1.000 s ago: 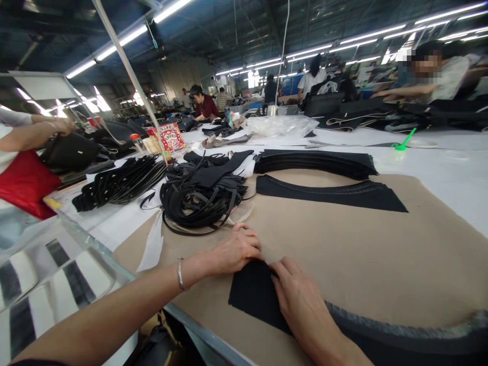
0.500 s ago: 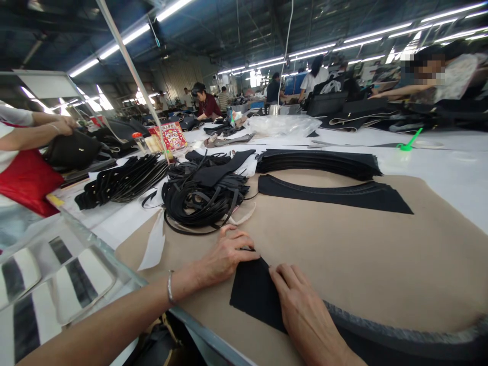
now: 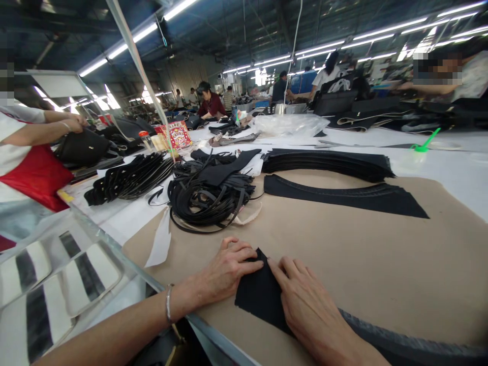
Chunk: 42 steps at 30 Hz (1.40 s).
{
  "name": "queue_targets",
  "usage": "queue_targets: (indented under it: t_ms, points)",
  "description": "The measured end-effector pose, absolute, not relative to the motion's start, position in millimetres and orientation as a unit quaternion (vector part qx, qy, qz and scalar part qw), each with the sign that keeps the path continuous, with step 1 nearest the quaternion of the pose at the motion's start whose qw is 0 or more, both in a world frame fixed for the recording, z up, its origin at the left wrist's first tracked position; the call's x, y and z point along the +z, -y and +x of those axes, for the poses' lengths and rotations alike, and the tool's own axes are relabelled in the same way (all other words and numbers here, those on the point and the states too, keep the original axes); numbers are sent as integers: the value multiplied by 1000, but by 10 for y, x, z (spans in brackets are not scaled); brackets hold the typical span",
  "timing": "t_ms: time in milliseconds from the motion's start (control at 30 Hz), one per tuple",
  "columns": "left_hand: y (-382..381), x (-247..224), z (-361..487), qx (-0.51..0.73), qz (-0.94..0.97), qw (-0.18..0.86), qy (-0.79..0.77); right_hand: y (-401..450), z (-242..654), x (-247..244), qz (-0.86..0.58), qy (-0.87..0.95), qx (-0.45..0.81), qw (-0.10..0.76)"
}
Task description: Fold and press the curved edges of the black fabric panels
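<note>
A black curved fabric piece (image 3: 259, 292) lies on the tan board (image 3: 381, 264) at the near edge, its pleated inner edge running off to the lower right. My left hand (image 3: 232, 267) grips the piece's far corner, thumb and curled fingers closed on it. Close beside it, my right hand (image 3: 305, 295) is over the same piece, with thumb and fingertips pinched along its upper edge. The right palm and forearm hide the middle of the piece. Beyond my hands, a similar black piece (image 3: 335, 195) lies flat, in front of a stack of black curved pieces (image 3: 328, 165).
A tangle of black straps (image 3: 209, 195) sits behind my left hand, with a pile of black strips (image 3: 129, 175) left of it. White striped pieces (image 3: 91, 272) lie lower left. A pole (image 3: 143, 81) rises at the left. Co-workers stand around, one in a red apron (image 3: 40, 175).
My view has shifted slightly, so the scene sits a little further right. My fingers have moved slightly along the black piece's upper edge, and its far corner tip now shows between my hands.
</note>
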<state>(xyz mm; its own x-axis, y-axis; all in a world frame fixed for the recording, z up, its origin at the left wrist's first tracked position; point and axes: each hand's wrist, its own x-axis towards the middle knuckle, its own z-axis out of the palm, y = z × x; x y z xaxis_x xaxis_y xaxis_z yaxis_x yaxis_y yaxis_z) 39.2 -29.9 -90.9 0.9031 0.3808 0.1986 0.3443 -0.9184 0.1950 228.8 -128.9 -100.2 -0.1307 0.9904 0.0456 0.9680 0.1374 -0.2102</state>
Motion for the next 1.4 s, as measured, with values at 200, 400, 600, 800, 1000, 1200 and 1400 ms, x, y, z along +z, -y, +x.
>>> queue_targets:
  t_ms: [200,400,600,800,1000,1200,1400]
  points:
    - [318,-948,377,114,971,63,-199,1191,2327,-876,-633,760,131,71]
    - [325,-973,376,122,970,46,-203,1171,2303,-890,-632,757,146,85]
    - [325,-983,369,129,971,54,-194,1148,2270,-895,-623,768,124,80]
    - [328,-977,361,124,972,50,-194,1160,2214,-961,-628,768,84,93]
    - [332,-965,360,118,972,50,-196,1188,2129,-926,-647,756,29,92]
    - [327,-969,357,124,973,38,-191,1141,2109,-873,-646,759,27,73]
    - [333,-980,349,119,975,27,-184,1106,2093,-871,-643,762,36,72]
